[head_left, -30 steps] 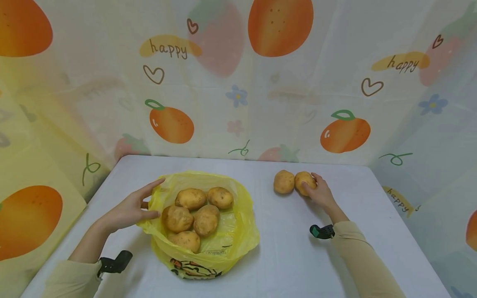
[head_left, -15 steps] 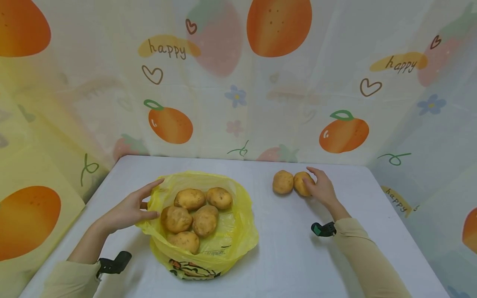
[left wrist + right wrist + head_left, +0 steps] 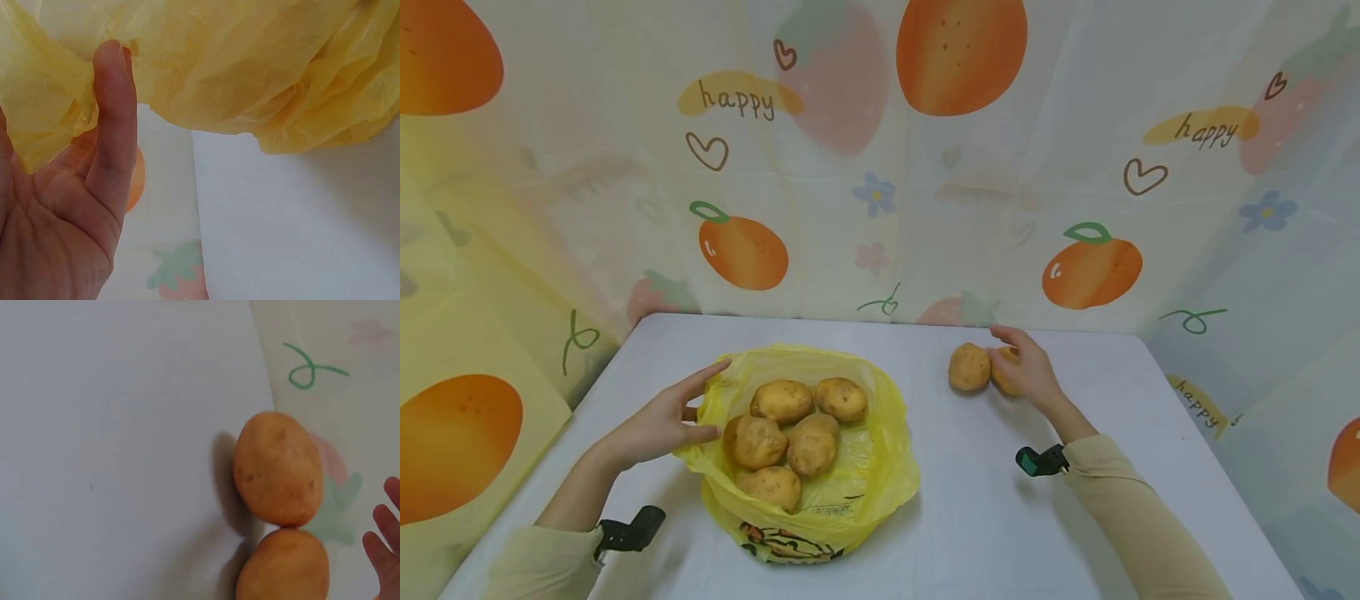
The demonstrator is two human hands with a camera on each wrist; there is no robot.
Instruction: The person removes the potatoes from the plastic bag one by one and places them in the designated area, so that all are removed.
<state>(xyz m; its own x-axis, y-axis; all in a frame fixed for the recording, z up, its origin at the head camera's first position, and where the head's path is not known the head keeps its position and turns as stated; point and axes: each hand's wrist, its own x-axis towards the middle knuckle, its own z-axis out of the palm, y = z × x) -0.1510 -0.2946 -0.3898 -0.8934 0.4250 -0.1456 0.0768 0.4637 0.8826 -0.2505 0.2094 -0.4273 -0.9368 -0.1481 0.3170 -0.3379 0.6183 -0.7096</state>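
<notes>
My left hand (image 3: 658,421) holds the left rim of a yellow plastic bag (image 3: 891,450). In the left wrist view, thin folds of the bag (image 3: 225,69) run between the thumb and fingers (image 3: 115,137). Several brown potatoes (image 3: 814,445) lie inside the open bag. To the right, two more potatoes sit side by side: a left potato (image 3: 969,367) and a right potato (image 3: 1002,382), partly covered by my right hand (image 3: 1030,367) in the head view. The right wrist view shows that hand's fingers (image 3: 389,528) extended and apart from the upper potato (image 3: 278,469) and lower potato (image 3: 284,569).
A white table (image 3: 970,500) carries everything. Behind it hangs a fruit-patterned cloth (image 3: 917,242), close to the far table edge. A black wrist camera sits on each wrist, one on the left (image 3: 631,529) and one on the right (image 3: 1041,461).
My right hand has loosened off the right potato and shifted left over it, toward the left potato. Both loose potatoes have stayed put. My left hand keeps its place on the bag.
</notes>
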